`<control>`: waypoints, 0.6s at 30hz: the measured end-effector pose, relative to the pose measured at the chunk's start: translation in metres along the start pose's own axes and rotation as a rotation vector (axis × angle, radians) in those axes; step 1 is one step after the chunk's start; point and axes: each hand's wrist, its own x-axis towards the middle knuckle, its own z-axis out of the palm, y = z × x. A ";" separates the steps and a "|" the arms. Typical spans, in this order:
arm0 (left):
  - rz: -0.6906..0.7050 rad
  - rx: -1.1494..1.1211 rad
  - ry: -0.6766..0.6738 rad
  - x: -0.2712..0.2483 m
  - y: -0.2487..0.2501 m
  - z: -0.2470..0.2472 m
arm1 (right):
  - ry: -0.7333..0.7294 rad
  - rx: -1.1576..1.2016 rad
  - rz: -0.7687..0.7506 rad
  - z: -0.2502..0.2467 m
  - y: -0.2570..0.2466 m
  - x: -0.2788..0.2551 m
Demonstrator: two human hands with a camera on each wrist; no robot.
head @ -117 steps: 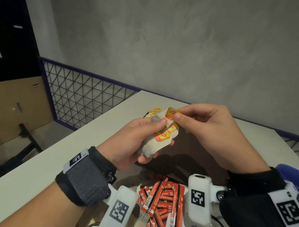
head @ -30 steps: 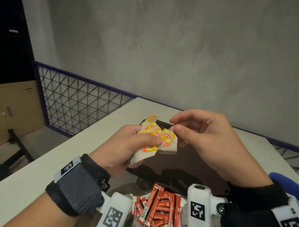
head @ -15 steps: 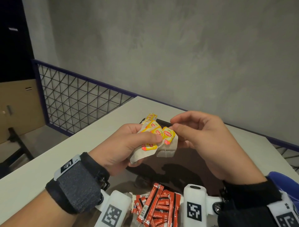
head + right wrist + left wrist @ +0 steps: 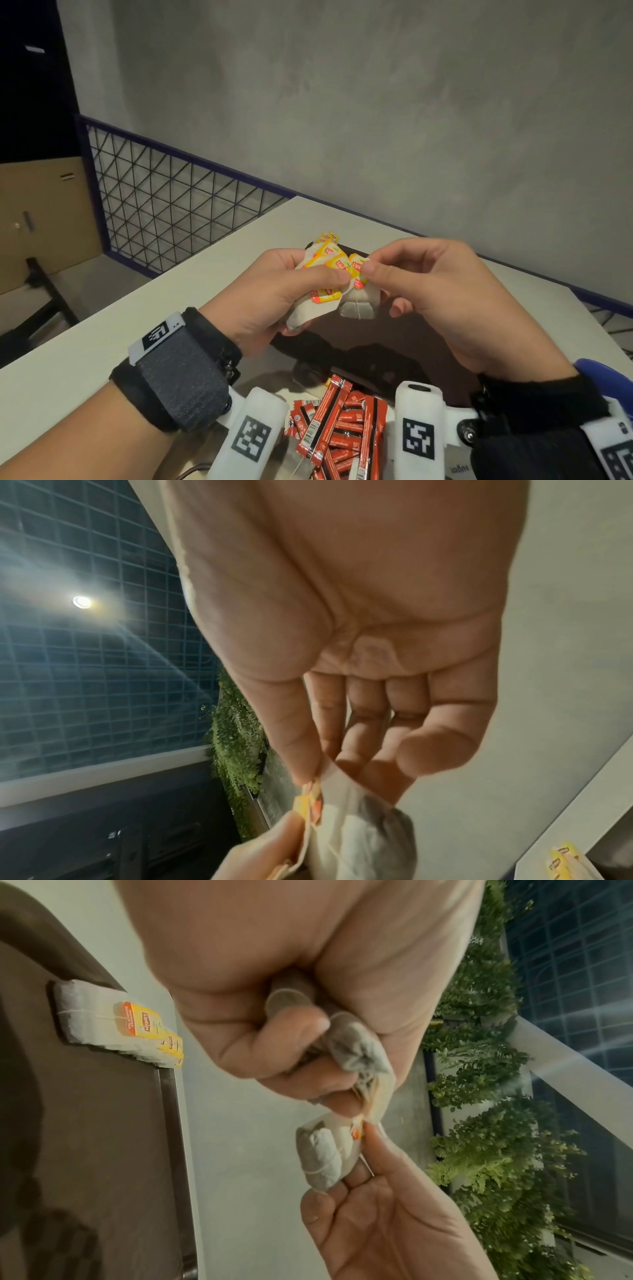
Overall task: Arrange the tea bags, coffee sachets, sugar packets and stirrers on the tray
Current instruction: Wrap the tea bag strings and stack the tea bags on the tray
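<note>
Against grey concrete wall, the left hand [image 4: 274, 291] grips a bundle of white yellow-tagged tea bags [image 4: 320, 284] at frame centre, the right hand [image 4: 445, 291] pinches one paper tea bag [image 4: 359, 303]; peel gently so strings don't snag.

Grey wall [image 4: 376, 102], wire fence [image 4: 164, 212], white table [image 4: 68, 370].

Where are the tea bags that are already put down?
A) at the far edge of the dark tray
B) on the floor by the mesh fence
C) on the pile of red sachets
A: a row of tea bags lies along the far edge of the tray, away from the red sachets.
</note>
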 end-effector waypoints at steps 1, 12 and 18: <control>0.000 0.000 0.017 0.000 0.000 0.000 | 0.009 -0.005 0.003 0.000 0.000 0.000; -0.126 -0.350 0.438 0.021 0.005 -0.033 | -0.018 -0.324 0.156 -0.010 -0.010 0.125; -0.185 -0.474 0.462 0.025 0.007 -0.049 | -0.115 -0.357 0.399 -0.006 0.068 0.180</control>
